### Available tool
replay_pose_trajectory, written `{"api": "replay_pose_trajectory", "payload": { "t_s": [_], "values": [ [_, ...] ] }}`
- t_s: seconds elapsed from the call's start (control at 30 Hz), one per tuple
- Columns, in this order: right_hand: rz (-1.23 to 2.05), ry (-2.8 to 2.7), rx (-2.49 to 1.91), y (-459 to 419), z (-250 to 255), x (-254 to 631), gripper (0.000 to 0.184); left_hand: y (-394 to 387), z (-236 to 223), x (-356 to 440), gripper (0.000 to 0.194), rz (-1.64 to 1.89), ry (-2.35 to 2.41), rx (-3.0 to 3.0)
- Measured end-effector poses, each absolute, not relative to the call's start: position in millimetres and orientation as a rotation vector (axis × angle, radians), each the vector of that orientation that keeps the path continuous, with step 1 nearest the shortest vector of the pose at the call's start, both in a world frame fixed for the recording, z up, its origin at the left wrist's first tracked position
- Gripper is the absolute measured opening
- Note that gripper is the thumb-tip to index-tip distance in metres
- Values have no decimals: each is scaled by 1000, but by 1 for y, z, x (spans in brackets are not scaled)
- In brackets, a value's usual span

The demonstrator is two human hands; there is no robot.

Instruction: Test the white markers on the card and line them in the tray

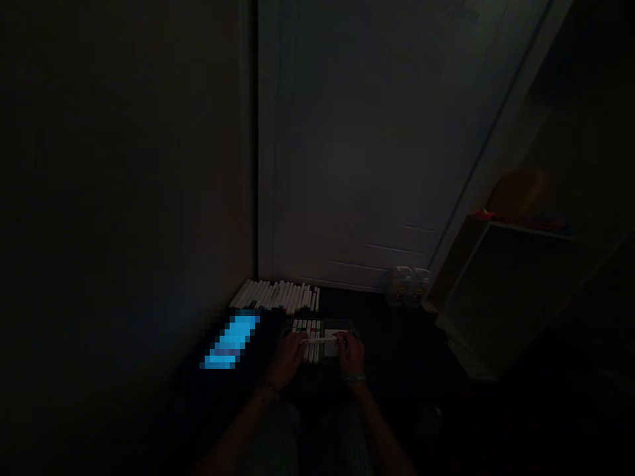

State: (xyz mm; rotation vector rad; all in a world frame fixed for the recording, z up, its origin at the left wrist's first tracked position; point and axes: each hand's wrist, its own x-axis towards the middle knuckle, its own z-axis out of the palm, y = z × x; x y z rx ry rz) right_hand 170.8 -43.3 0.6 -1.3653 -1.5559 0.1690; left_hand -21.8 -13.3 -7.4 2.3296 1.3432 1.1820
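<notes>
Dark tabletop (397,344) seen from above
Captured by a single head-worn camera, faced forward and down, with the forearms (253,413) nearest the lens.

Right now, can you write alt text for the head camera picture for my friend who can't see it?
The bare left hand and bare right hand hold a slim white stick over white-barrelled markers in a dim room. Farther back lies a long row of white markers, with a blurred, glowing blue rectangle nearer on the left.
</notes>
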Motion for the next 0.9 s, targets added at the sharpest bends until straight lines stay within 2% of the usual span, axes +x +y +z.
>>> {"api": "replay_pose_trajectory", "payload": {
  "t_s": [0.3, 0.6, 0.9],
  "values": [
    [253, -1587, -1362, -38, -6, 173, 32, -7, -5, -21, 30, 1216, 1384, 2066],
    [329, -1523, -1287, -35, -10, 175, 34, -8, -5, -19, 29, 1176, 1462, 2296],
    [455, -1423, -1220, -33, -8, 175, 34, 4, -22, -23, 33, 1212, 1435, 2242]
  ]
}}
